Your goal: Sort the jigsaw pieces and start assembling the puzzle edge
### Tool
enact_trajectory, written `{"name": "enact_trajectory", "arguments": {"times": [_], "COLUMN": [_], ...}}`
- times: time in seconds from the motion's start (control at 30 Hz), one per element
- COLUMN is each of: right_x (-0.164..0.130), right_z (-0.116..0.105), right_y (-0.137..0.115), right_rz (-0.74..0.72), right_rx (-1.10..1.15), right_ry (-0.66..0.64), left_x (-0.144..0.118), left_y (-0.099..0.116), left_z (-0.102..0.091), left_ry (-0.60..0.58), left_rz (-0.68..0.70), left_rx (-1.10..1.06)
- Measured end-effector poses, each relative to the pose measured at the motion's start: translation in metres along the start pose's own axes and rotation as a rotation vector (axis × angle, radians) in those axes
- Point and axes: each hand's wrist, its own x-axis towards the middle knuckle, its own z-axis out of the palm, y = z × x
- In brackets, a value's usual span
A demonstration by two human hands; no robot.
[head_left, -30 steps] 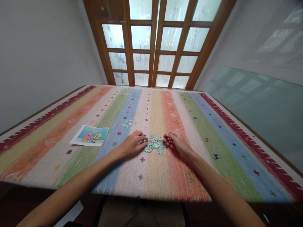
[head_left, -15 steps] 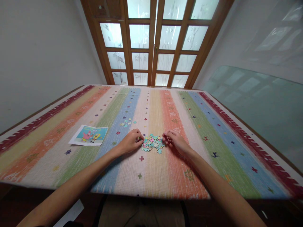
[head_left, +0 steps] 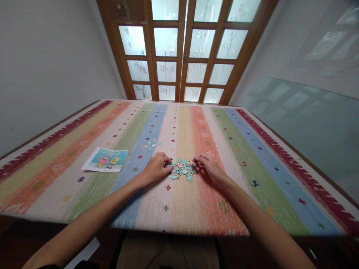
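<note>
A heap of small jigsaw pieces, mostly turquoise with bits of pink and yellow, lies on the striped tablecloth between my hands. My left hand rests at the heap's left edge, thumb and forefinger slightly apart and touching the outer pieces. At the right edge is my right hand, its fingers curled together in a pinch; whatever is between the fingertips is too small to make out. Beyond my left hand, several loose jigsaw pieces lie apart from the heap.
A printed cartoon picture lies on the left of the tablecloth. The table's front edge runs close to me, below both forearms. A glass-paned wooden door stands behind the table, and a pale glass panel is at the right.
My left hand has shifted slightly right, its thumb and forefinger now further onto the heap's left edge. The right hand stays nearly still.
</note>
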Motion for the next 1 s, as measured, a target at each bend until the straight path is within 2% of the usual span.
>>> {"name": "enact_trajectory", "arguments": {"times": [0.27,0.4,0.5,0.7,0.83,1.0], "right_x": [-0.003,-0.003,-0.002,-0.003,-0.003,-0.003], "right_z": [0.003,0.003,0.003,0.003,0.003,0.003], "right_y": [-0.004,-0.004,-0.004,-0.002,-0.003,-0.004], "right_rz": [-0.008,-0.005,-0.008,-0.018,-0.019,-0.014], "right_rx": [-0.007,-0.005,-0.008,-0.020,-0.010,-0.005], "right_ry": [0.010,0.012,0.005,0.013,0.009,0.008], "left_x": [0.001,0.009,0.021,0.042,0.047,0.046], "left_y": [0.003,-0.002,-0.017,-0.066,-0.090,-0.101], "left_z": [-0.002,-0.018,-0.041,-0.083,-0.092,-0.088], "left_ry": [-0.021,0.003,0.118,0.277,0.263,0.200], "left_rz": [-0.049,-0.110,-0.163,-0.372,-0.472,-0.530], "left_rx": [-0.088,-0.218,-0.184,-0.123,-0.034,0.031]}}
